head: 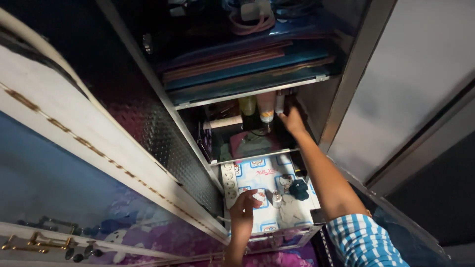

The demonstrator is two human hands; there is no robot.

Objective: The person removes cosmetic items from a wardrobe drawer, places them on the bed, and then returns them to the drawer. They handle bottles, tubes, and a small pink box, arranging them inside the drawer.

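I look down into an open metal cabinet with several shelves. My right hand [293, 121] reaches deep onto the middle shelf [247, 157], its fingers touching a small white bottle [280, 103] next to a pale upside-down tube [266, 106] and a yellow-green tube [248, 105]. Whether the fingers close around the bottle is hidden. My left hand [243, 210] rests on the lower shelf's cartoon-print liner [262, 173], fingers curled near a small silver-capped bottle [277, 199]. A dark blue round object [299, 189] lies beside that bottle.
The cabinet door [163, 133] stands open at the left. A white power strip [229, 184] lies along the lower shelf's left edge. Flat folders [237, 64] are stacked on the upper shelf, cables [252, 17] above. A grey wall panel [410, 79] is at right.
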